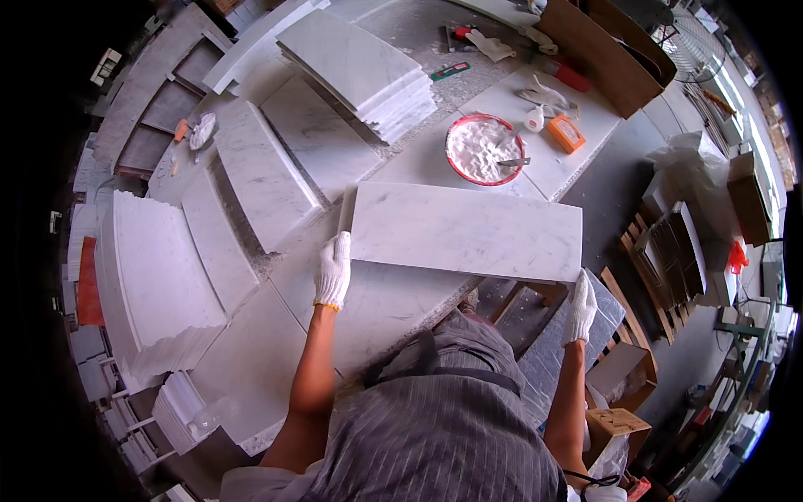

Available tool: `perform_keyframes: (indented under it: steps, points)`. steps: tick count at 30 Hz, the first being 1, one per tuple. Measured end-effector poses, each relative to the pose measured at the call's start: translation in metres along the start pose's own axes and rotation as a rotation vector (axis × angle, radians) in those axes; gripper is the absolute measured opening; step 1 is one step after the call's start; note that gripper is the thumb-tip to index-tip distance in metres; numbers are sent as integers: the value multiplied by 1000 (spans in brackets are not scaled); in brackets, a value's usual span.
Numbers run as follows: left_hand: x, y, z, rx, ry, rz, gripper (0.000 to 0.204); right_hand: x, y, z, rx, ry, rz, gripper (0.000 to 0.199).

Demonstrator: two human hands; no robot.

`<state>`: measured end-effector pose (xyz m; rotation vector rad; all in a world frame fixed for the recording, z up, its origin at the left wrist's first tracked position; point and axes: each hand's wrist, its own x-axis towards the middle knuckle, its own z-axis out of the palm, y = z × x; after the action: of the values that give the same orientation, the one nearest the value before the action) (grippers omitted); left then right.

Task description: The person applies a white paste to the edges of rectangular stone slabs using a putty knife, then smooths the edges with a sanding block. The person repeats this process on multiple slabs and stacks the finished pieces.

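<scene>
Hold: While the left hand (pixel 333 272) grips one end of a pale marble slab (pixel 468 230), the right hand (pixel 580 309) has its near right corner; white knit gloves on both.
Fingers: closed to about slab thickness on both hands, slab between; tips partly hidden behind the stone.
Slab position: in front of the person, over the worktop (pixel 368 301), right end out past the edge. Can't tell whether any of it rests there.
Red-rimmed bowl (pixel 452 161): just beyond the slab, full of white paste; metal spatula (pixel 513 161) sits partly in it, rest buried.
Orange box (pixel 566 134): right of bowl, near white bottle (pixel 534 119); contents of both unseen.
Brown carton (pixel 598 54): far end, cut off at top; inside too dark to read.
Small carton (pixel 619 418): lower right, open, clear plastic inside; anything deeper unclear.
</scene>
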<state>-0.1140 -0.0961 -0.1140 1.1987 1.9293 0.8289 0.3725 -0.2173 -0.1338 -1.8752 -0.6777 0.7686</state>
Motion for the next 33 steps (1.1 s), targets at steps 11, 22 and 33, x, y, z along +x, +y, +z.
perform_keyframes:
  steps: [11, 22, 33]
  points:
    - [9, 22, -12, 36, -163, -85, 61, -7, -32, 3, -416, 38, -169, 41]
    - [23, 29, -5, 366, -157, 109, 44, -25, -35, 8, -547, 118, -246, 39]
    - [34, 10, -3, 263, -236, 38, 48, -19, 25, 7, 39, 107, -37, 39]
